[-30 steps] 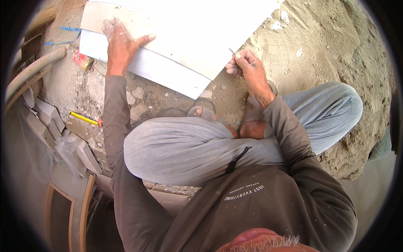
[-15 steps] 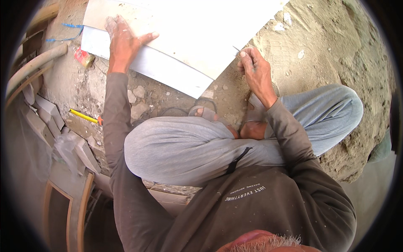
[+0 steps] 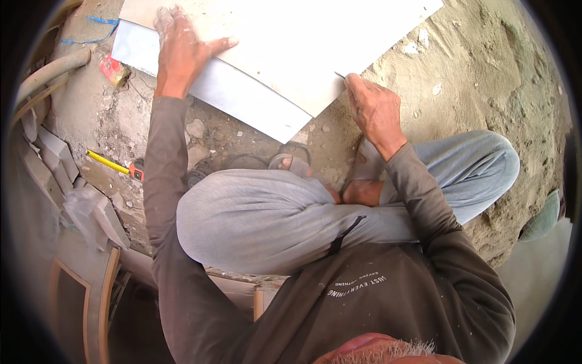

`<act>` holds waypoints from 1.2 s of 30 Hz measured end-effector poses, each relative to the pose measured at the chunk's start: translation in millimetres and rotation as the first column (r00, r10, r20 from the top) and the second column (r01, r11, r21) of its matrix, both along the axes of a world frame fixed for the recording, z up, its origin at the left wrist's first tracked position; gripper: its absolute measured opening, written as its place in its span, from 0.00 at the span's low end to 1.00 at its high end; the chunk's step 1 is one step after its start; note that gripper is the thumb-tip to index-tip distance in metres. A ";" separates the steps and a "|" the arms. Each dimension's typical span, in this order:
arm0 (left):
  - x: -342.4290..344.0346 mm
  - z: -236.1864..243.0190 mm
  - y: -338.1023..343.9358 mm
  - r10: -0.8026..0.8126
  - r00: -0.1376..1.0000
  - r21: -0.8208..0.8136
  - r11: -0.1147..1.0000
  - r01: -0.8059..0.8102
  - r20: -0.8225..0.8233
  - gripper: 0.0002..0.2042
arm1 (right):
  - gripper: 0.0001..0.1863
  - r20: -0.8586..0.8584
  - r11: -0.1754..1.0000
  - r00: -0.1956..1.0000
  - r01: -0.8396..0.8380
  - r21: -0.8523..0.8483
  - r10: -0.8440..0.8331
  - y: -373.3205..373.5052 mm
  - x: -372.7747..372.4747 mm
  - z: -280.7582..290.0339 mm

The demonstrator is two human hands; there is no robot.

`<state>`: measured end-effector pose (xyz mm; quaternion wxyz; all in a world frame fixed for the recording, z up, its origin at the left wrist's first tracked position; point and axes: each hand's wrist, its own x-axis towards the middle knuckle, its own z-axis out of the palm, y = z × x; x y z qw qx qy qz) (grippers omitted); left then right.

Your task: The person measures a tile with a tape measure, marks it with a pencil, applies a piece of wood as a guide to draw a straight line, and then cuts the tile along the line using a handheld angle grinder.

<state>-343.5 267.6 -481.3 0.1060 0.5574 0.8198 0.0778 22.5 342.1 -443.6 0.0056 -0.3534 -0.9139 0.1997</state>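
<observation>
My left hand (image 3: 180, 51) lies with fingers spread on a large pale cream board (image 3: 273, 48), which rests over a white sheet (image 3: 248, 109) at the top of the view. My right hand (image 3: 370, 109) is closed on a thin dark pencil-like stick (image 3: 339, 75), its tip at the board's right edge near the lower corner. A red tin can (image 3: 114, 70) lies left of the white sheet, with a blue strap (image 3: 91, 36) above it. A yellow-and-orange tape measure (image 3: 118, 165) lies on the rubble beside my left forearm, partly drawn out.
I sit cross-legged in grey trousers (image 3: 260, 218) on a rough, dusty ledge (image 3: 479, 85) with stone chips. At the left are a curved pale pole (image 3: 51, 73), pale blocks (image 3: 60, 161), crumpled plastic (image 3: 85, 212) and a wooden frame (image 3: 112, 285) lower down.
My left hand has moved a little up and to the right. My right hand has turned and shifted right and down, still holding the stick at the board's edge.
</observation>
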 end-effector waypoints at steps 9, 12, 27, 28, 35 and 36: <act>-8.4 -19.0 -6.0 0.028 0.995 0.026 0.999 -0.031 0.099 0.66 | 0.07 -0.014 0.992 0.993 -0.115 0.044 0.115 17.1 -59.4 -6.6; -10.0 -26.7 -10.5 -0.019 0.997 0.054 0.998 0.022 -0.073 0.66 | 0.06 -0.102 0.981 0.980 -0.162 0.104 0.173 27.9 -95.0 -14.9; 8.1 12.0 2.3 0.105 0.993 -0.049 0.994 -0.102 0.060 0.70 | 0.04 -0.259 0.966 0.934 -0.211 0.149 0.244 75.9 -283.6 -25.8; 8.1 10.4 2.7 0.101 0.993 -0.052 0.994 -0.098 0.055 0.70 | 0.04 -0.280 0.965 0.929 -0.204 0.163 0.243 78.6 -292.0 -28.0; 6.6 7.6 3.6 0.104 0.993 -0.027 0.994 -0.102 0.064 0.67 | 0.06 -0.356 0.956 0.893 -0.216 0.196 0.275 93.1 -349.8 -35.7; 6.8 9.2 4.7 0.113 0.991 -0.038 0.993 -0.111 0.073 0.66 | 0.07 -0.367 0.951 0.883 -0.231 0.206 0.294 96.1 -356.1 -35.8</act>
